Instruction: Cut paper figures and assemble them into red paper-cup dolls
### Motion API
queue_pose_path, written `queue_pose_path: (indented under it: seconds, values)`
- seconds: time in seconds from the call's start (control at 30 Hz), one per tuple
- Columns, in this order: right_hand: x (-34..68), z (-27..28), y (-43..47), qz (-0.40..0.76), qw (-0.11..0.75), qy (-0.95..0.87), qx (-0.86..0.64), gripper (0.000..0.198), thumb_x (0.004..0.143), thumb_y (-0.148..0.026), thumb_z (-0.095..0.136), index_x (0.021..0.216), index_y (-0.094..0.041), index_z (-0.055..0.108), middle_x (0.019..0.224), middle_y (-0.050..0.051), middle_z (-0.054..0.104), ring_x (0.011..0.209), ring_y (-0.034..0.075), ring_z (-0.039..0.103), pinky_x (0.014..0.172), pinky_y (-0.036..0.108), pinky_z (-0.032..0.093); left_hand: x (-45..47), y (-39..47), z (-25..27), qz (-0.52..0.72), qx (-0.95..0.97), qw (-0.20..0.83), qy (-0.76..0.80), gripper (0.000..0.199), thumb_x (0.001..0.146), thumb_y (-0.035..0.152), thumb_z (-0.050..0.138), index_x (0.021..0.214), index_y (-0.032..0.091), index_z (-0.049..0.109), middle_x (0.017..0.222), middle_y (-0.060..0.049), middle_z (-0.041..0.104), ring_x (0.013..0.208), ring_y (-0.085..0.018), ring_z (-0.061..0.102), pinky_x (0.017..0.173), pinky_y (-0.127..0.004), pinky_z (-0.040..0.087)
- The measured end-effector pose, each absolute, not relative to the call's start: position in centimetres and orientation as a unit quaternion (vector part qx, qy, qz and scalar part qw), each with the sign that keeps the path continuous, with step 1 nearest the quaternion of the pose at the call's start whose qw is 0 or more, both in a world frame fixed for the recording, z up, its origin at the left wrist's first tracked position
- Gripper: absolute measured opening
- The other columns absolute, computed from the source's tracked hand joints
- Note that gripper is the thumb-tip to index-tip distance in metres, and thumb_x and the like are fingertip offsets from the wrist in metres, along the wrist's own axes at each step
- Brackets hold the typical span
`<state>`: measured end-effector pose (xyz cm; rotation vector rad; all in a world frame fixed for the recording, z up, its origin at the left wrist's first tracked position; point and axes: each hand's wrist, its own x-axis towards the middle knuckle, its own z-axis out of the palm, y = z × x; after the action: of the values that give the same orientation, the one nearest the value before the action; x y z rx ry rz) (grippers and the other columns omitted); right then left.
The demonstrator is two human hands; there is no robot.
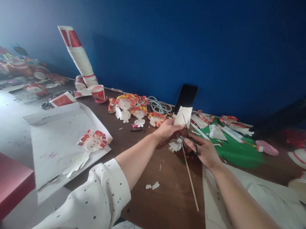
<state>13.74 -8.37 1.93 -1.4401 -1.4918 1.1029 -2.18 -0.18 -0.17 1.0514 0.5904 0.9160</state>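
From my distant seat on the head camera, I see a red box [7,188] at far left, then a paper sheet [50,139] and a leaning cup stack [80,60]. A ringed cutout [92,143] lies on the sheet; a red cup [98,93] stands beyond it. On the brown tabletop [162,208], several paper figures [125,104] with red, white and yellow rings look finished to me. Small scraps [155,186] lie nearer, a sign that some cutting is done.

Just right of centre, the left hand [169,127] grips a white card [182,115], fingers closed on its lower edge, in front of a black phone [187,94]. The scissors [187,131] meet the card; I cannot tell how far the blades are apart. The card keeps a mostly four-sided outline, so I judge its cutting barely begun and most of it left. A thin stick [191,182] slants below. The right hand [206,150] has its fingers wrapped through the scissors' handles. Beyond it, a green sheet [245,158] bears more cut paper, not visibly assembled.
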Motion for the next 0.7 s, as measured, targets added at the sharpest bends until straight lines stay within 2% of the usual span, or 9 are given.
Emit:
queue_pose_path:
  seconds: [0.23,0.7]
  values:
    - [13.59,1.71,-8.14,0.429,0.394,-0.591,-0.558,0.044,0.074,-0.051,0.066,0.104,-0.019,0.071,0.058,-0.001,0.051,0.055,0.012,0.044,0.050,0.024,0.036,-1.96,-0.31,-0.37,0.430,0.464,0.731,0.257,0.032,0.071,0.034,0.070,0.091,0.012,0.059,0.072,-0.005,0.063,0.058,-0.012,0.060,0.055,-0.025,0.047]
    - [13.43,1.45,-8.18,0.409,0.412,-0.583,-0.568,0.044,0.073,-0.052,0.067,0.102,-0.020,0.072,0.059,-0.001,0.055,0.055,0.012,0.046,0.049,0.024,0.037,-1.54,-0.58,0.25,0.448,0.449,0.718,0.288,0.032,0.068,0.035,0.071,0.087,0.012,0.058,0.068,-0.002,0.060,0.055,-0.009,0.057,0.052,-0.022,0.045]
